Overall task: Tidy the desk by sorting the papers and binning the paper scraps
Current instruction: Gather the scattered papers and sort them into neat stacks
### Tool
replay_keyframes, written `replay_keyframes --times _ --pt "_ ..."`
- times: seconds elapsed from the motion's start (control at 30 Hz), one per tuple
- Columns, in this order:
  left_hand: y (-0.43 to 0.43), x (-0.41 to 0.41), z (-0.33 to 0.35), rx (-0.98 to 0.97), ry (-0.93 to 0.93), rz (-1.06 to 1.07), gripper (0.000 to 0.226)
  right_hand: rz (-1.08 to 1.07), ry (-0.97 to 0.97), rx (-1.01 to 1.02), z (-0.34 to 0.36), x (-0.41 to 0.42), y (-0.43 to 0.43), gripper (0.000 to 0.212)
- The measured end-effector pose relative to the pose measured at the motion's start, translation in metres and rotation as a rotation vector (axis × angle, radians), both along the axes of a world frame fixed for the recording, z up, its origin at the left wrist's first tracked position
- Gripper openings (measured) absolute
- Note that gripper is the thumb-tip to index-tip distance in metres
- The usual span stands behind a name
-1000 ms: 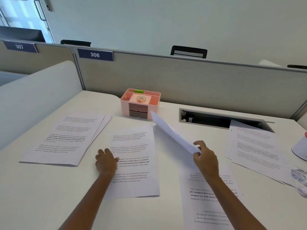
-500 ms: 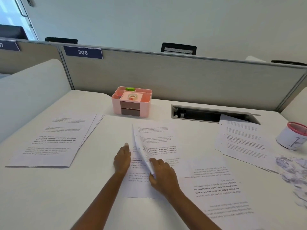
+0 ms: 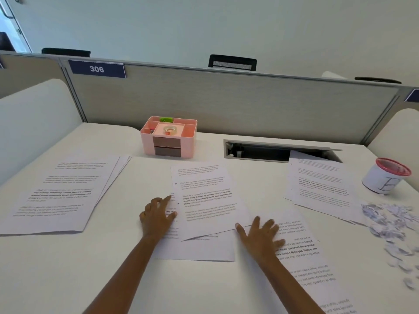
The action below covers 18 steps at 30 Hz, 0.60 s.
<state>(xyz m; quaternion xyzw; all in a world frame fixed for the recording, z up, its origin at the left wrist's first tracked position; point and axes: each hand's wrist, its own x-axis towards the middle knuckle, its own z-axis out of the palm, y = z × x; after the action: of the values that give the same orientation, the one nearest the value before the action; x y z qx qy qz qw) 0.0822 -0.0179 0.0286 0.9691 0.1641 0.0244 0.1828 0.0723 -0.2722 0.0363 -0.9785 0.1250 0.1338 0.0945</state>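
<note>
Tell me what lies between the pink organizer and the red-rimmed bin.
Head view: the open cable slot, then the right-hand paper stack overlapping its end.

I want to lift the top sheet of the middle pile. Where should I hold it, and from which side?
Take the top sheet at its near edge, coming from your own side. That edge seems slightly lifted off the sheet below, so there is room to pinch it; elsewhere it lies flat.
</note>
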Motion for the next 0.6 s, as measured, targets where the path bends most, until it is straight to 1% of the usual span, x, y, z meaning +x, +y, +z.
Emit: replay_keyframes --times 0.07,0.1,0.13,0.17,0.23,0.3,0.47,0.6 --pt "0.003 0.001 0.000 -0.012 -0.005 0.015 0.048 0.022 0.011 0.002 -0.004 0.002 0.003 0.078" --pt "0.002 0.001 0.000 -0.036 -0.015 0.036 0.046 0.048 0.006 0.004 -0.005 0.003 0.005 0.079" --pt "-0.001 0.001 0.001 -0.063 -0.013 0.056 0.048 0.077 0.001 0.006 -0.007 0.005 0.008 0.079" --pt "-0.005 0.000 0.000 -0.076 0.006 0.059 0.055 0.105 -0.003 0.009 -0.007 0.008 0.011 0.079" --pt "-0.011 -0.002 -0.003 -0.020 0.096 0.015 0.074 0.148 -0.014 0.009 -0.008 0.013 0.018 0.078" --pt "-0.009 -0.003 -0.006 0.032 0.160 -0.025 0.082 0.175 -0.027 0.019 -0.008 0.018 0.024 0.076" --pt "0.032 -0.003 -0.001 -0.015 0.216 -0.039 0.076 0.278 -0.069 0.096 -0.014 0.024 0.035 0.073" --pt "0.070 -0.005 0.007 -0.126 0.214 -0.008 0.072 0.419 -0.111 0.211 -0.020 0.022 0.046 0.072"
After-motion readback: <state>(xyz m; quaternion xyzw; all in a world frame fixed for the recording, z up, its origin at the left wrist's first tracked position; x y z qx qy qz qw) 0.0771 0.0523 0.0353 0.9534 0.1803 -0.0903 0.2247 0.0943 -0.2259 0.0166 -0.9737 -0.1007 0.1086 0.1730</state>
